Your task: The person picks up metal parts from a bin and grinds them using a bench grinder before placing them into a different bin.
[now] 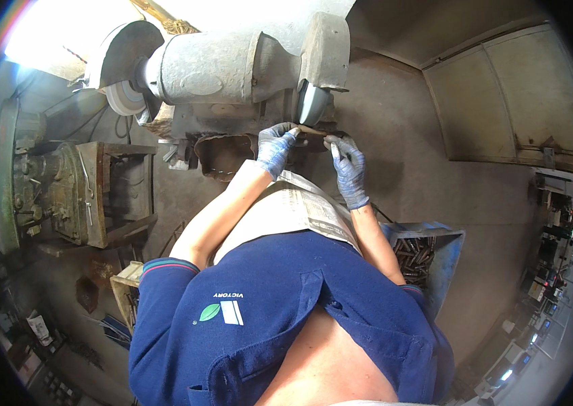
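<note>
Floor [401, 128] below, brown piece [312, 130], each end in tight pinch: left fingers [281, 132], right fingers [342, 144].

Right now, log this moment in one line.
left hand: holding thin workpiece | right hand: holding its other end | workpiece: by right grinding wheel, contact unclear | blue bin: metal parts inside

Gloved, at the grinder [208, 71].
My left hand [275, 149] and right hand [349, 169] pinch a slim piece [312, 130] between them — grey wheel [313, 103] just beside it.
</note>
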Action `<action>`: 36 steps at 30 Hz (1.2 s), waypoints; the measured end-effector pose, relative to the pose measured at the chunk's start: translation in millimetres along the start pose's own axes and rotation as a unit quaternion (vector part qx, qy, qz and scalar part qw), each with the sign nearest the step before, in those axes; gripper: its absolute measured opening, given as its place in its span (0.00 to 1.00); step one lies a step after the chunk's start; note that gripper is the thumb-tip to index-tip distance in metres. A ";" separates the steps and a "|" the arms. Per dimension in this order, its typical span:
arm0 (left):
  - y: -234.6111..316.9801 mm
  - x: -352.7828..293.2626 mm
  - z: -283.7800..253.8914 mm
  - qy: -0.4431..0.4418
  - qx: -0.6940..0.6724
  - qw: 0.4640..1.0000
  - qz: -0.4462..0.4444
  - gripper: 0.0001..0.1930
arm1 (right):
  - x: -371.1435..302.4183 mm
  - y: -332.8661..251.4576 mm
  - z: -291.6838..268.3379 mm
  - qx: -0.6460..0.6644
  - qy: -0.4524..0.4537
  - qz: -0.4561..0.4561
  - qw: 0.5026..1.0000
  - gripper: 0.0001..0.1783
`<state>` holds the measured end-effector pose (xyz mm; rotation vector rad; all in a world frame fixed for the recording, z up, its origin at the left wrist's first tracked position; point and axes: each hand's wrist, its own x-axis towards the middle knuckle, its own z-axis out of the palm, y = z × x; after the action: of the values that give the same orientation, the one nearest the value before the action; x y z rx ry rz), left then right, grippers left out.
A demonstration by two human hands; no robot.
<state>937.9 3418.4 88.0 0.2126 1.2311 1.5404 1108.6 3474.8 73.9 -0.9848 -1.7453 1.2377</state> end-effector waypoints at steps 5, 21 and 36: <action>-4.5 3.9 4.9 0.011 0.005 1.000 0.004 0.04 | 3.6 2.3 6.1 0.091 0.061 0.020 0.994 0.04; 10.4 14.0 -31.3 0.035 -0.017 0.999 0.015 0.04 | 7.5 -3.6 38.7 0.166 -0.013 0.074 0.983 0.08; 1.9 23.7 -23.4 0.036 0.023 0.999 0.010 0.03 | 8.4 6.1 30.2 0.190 0.002 0.101 0.977 0.07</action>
<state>911.5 3424.2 68.4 0.2021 1.3258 1.5496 1079.0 3472.6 62.3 -0.9470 -1.3579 1.6241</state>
